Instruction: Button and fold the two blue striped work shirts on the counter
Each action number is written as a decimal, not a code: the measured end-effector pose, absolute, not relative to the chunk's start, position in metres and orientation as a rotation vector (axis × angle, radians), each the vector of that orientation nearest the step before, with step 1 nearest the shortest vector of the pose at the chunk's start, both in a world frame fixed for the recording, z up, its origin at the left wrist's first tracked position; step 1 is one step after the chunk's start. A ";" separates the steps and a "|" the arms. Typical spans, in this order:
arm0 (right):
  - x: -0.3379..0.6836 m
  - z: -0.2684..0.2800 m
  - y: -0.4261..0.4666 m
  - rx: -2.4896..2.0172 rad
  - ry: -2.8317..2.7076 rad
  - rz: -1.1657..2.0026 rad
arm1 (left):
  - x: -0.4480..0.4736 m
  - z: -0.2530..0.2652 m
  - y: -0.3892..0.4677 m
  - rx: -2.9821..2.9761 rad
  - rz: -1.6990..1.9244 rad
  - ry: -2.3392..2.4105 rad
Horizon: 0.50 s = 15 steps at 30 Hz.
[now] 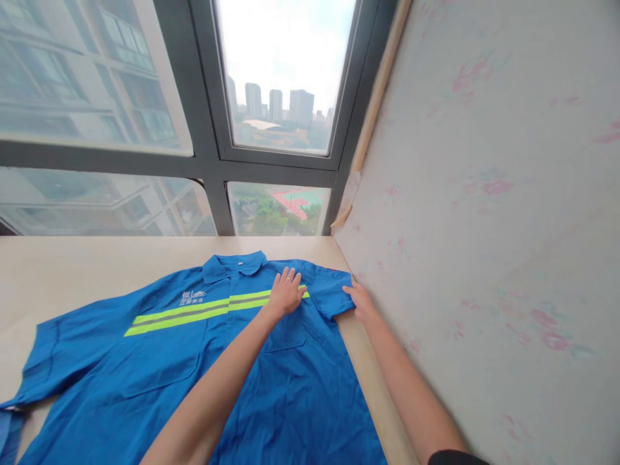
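Note:
A blue work shirt (271, 381) lies spread on a pale surface, front side up, its collar toward the window. A yellow-green stripe with a grey middle crosses the chest, and white lettering sits above it at the left. My left hand (287, 292) rests flat on the chest, fingers stretched out over the stripe near the right shoulder. With my right hand (359, 301) I pinch the cuff of the short sleeve at the right, close to the wall. The opposite sleeve lies stretched out to the left.
The pale sill-like surface (121, 258) runs under a grey-framed window (213, 165). A flower-patterned wall (484, 245) rises close along the right, with peeling trim at its corner. Part of another blue cloth (8, 434) shows at the lower left edge.

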State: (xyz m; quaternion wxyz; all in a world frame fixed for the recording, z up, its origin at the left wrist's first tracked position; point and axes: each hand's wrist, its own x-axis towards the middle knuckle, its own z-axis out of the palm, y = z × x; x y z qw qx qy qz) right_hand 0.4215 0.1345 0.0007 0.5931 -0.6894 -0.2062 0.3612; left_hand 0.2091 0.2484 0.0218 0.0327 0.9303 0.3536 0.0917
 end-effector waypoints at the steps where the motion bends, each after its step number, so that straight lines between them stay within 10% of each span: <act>1: 0.422 0.002 0.134 -1.605 -0.502 0.827 | 0.218 0.017 0.253 2.860 0.253 1.055; 9: 0.379 0.026 0.138 -1.896 -1.101 0.212 | 0.239 -0.012 0.261 2.774 0.177 1.057; 15: 0.303 0.042 0.149 -1.684 -1.668 0.407 | 0.231 -0.018 0.267 2.188 0.553 0.902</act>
